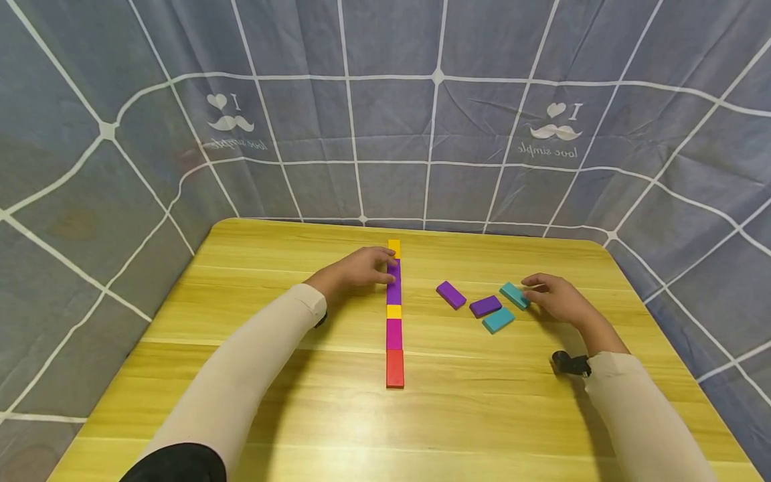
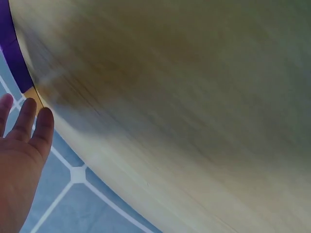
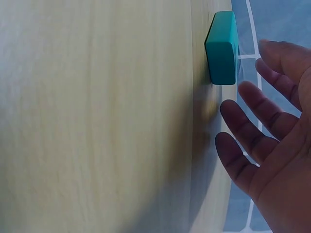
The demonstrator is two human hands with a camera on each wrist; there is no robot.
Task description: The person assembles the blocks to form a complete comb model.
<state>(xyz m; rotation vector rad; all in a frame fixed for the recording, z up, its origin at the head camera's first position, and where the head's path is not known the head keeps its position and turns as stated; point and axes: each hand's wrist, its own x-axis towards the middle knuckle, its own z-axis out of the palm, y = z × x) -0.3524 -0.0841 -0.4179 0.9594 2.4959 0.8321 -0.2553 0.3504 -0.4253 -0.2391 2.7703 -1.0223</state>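
Observation:
A straight line of flat coloured blocks runs away from me: a red block (image 1: 395,369), a magenta block (image 1: 394,334), a small yellow block (image 1: 394,311), a purple stretch (image 1: 394,292) and a yellow block (image 1: 394,245) at the far end. Over the purple stretch lies my left hand (image 1: 364,266), its fingers loosely extended; contact is unclear. My right hand (image 1: 557,298), fingers parted and slightly bent, is beside a teal block (image 1: 515,295). In the right wrist view, a gap shows between those fingers and the teal block (image 3: 222,51).
Between the line and my right hand lie two loose purple blocks (image 1: 451,294) and another teal block (image 1: 498,320). They rest on a wooden table (image 1: 482,415). A grey-blue curtain (image 1: 391,134) with white lines hangs behind the table and at its sides.

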